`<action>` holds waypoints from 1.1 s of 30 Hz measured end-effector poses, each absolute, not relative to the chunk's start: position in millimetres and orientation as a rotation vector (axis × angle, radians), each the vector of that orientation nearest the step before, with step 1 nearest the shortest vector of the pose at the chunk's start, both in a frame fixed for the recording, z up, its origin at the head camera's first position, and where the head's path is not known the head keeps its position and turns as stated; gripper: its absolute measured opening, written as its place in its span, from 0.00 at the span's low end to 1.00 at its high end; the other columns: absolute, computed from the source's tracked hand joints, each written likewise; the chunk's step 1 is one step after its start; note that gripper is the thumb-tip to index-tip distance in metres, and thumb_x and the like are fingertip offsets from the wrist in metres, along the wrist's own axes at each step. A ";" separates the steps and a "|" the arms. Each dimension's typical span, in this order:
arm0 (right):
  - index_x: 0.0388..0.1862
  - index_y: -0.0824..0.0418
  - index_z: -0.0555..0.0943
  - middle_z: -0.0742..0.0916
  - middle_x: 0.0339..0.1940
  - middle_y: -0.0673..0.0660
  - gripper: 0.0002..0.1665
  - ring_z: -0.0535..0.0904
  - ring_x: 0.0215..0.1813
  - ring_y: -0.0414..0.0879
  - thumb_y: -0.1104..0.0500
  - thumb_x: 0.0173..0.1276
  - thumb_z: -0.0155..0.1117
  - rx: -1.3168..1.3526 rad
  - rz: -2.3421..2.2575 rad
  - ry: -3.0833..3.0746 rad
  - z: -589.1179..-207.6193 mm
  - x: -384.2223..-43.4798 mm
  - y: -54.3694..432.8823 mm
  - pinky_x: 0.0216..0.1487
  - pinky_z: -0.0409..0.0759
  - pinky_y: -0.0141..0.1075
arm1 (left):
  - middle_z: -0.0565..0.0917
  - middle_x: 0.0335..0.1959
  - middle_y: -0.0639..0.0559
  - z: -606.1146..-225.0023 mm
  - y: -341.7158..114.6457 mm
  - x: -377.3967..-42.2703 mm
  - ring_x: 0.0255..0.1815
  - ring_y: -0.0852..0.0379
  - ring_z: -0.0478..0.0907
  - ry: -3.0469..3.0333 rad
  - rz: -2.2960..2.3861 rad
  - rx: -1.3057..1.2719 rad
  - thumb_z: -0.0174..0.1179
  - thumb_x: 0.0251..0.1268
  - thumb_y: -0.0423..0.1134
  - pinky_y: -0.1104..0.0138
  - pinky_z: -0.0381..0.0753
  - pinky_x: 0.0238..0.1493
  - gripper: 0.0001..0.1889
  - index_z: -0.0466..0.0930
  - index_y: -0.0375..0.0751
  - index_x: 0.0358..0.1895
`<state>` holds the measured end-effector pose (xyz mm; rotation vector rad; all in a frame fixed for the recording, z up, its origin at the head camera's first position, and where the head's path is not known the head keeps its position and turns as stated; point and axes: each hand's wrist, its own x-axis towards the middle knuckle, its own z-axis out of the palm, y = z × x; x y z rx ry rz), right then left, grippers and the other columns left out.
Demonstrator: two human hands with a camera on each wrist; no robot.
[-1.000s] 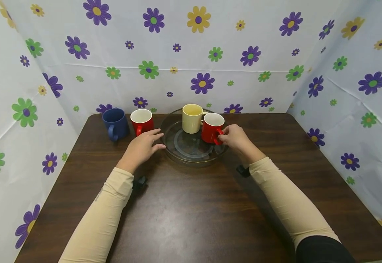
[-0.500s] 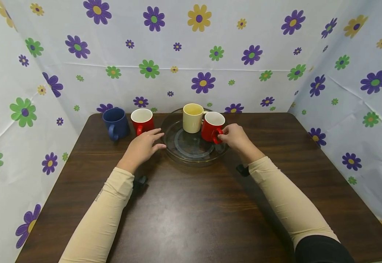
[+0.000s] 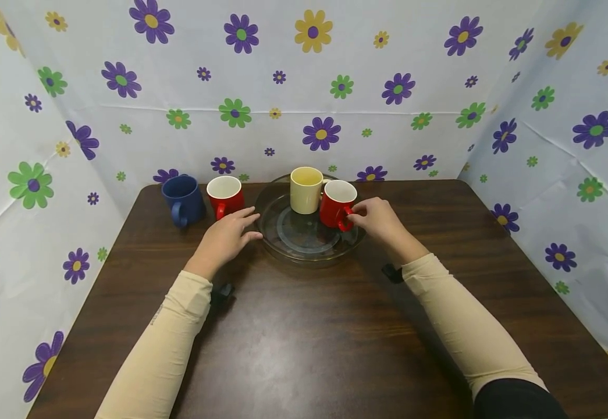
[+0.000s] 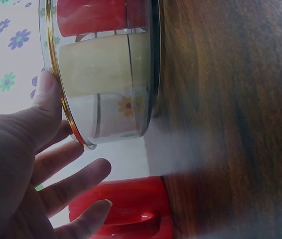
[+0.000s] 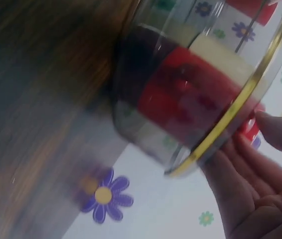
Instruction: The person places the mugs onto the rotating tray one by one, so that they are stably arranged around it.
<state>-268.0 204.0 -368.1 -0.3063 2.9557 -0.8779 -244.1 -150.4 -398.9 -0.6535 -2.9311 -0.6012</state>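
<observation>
A round clear glass bowl [image 3: 309, 254] with a golden-looking rim stands on the table, holding a pale yellow mug [image 3: 305, 198] and a red mug [image 3: 333, 210] side by side. My right hand [image 3: 381, 224] pinches the red mug's handle at the bowl's right side; in the right wrist view the thumb lies at the handle [image 5: 250, 129], the other fingers partly behind the rim. On the left, my left hand [image 3: 222, 241] has its fingers spread, the thumb at the bowl's rim [image 4: 64, 94]. Behind it sits another red mug [image 3: 226, 195], partly covered by the fingers.
A blue mug [image 3: 184, 201] stands at the back left, its handle facing forward. The dark wooden table [image 3: 304, 337] ends at a flower-patterned cloth [image 3: 262, 81] behind and on both sides.
The red mug sits slightly lower in the view, as does the background, so the camera has tilted a little. My right wrist has shifted slightly right and down. The left hand stays by the bowl.
</observation>
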 end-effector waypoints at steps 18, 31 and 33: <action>0.82 0.66 0.53 0.55 0.83 0.65 0.48 0.53 0.81 0.66 0.51 0.74 0.65 -0.538 -0.745 2.796 -389.2 -283.0 255.3 0.77 0.53 0.61 | 0.78 0.67 0.39 -396.2 -157.7 -245.9 0.68 0.40 0.74 -2.907 -0.656 -0.643 0.71 0.64 0.48 0.46 0.71 0.69 0.33 0.75 0.37 0.70; 0.82 0.67 0.53 0.55 0.83 0.61 0.47 0.49 0.82 0.62 0.56 0.74 0.66 -0.528 -0.919 2.723 -399.4 -286.0 260.1 0.78 0.50 0.59 | 0.86 0.47 0.36 -387.2 -184.1 -242.1 0.44 0.39 0.84 -2.703 -0.789 -0.052 0.65 0.71 0.43 0.43 0.83 0.46 0.22 0.75 0.33 0.60; 0.82 0.66 0.54 0.55 0.83 0.61 0.47 0.49 0.82 0.61 0.56 0.73 0.66 -0.512 -0.940 2.715 -399.6 -285.6 259.6 0.78 0.50 0.59 | 0.86 0.47 0.37 -386.8 -187.7 -241.8 0.45 0.39 0.82 -2.710 -0.794 0.066 0.63 0.71 0.44 0.44 0.83 0.45 0.20 0.78 0.32 0.56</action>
